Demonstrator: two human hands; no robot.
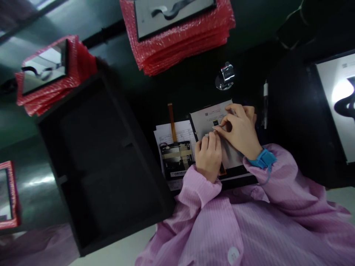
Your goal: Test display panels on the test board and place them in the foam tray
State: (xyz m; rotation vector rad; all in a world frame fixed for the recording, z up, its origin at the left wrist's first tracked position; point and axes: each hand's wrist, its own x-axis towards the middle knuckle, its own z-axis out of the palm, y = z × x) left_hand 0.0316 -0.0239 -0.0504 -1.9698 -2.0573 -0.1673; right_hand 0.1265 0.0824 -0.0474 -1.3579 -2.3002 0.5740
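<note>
A grey-backed display panel [200, 117] with printed marks lies in front of me, its dark edge toward my body. Thumb and index finger of my right hand [241, 129] are pinched together over the panel, at a small pale piece too tiny to name. My left hand [209, 155] rests on the panel with fingers bent and pressed together close to that pinch; what lies under its fingertips is hidden. A dark flex cable shows in part, with its orange-edged end [222, 171] beside my left wrist. On my right wrist is a blue strap [263, 159].
Left of the panel, a small circuit unit [177, 157] with an orange ribbon lies on printed sheets [181, 127]. A black tray [111, 147] stands further left. Red bubble-wrap stacks [180, 46] bear panels behind. A tally counter [226, 75], pen [265, 105] and another panel [335, 74] sit rightward.
</note>
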